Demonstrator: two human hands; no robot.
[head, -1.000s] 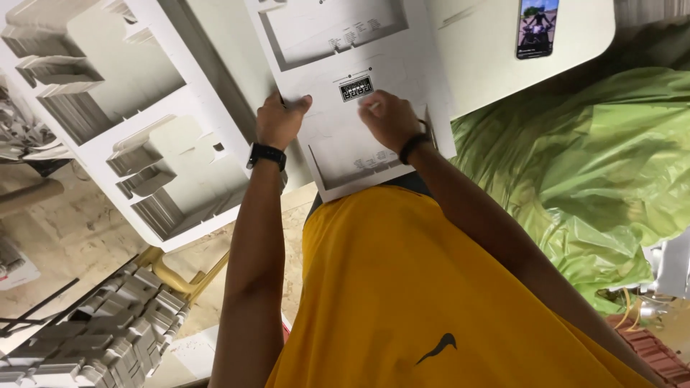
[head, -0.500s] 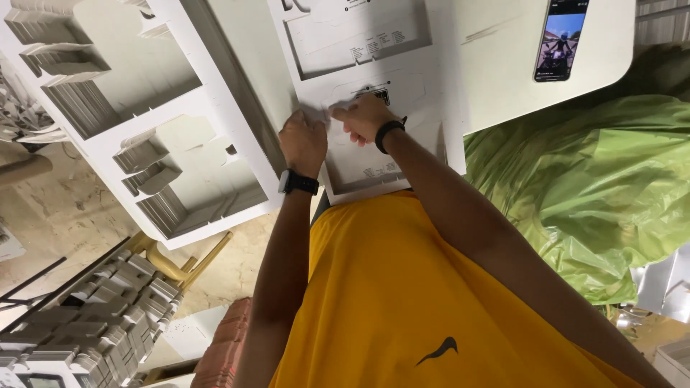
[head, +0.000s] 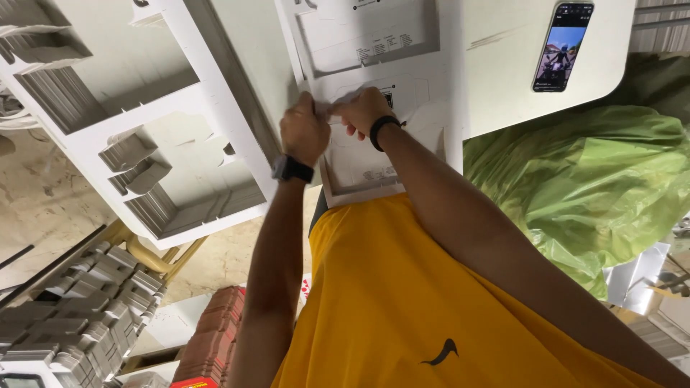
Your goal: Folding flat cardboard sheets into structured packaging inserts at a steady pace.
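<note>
head view: two hands, left hand (head: 305,131) and right hand (head: 363,111) (both closed), pinch one white card sheet (head: 374,68).

Matt white cardboard sheet (head: 374,57), glossy green plastic bag (head: 596,179), rough concrete floor (head: 36,208).

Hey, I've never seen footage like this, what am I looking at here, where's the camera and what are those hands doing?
The camera sits on a person's head and looks down past their yellow shirt. No machine here, only two bare hands. The left hand and right hand are close together, pinching a flat white die-cut cardboard sheet that lies on a white table. A phone with a lit screen lies on the table to the right. More cut white card lies to the left; a green plastic bag is below the table edge.
</note>
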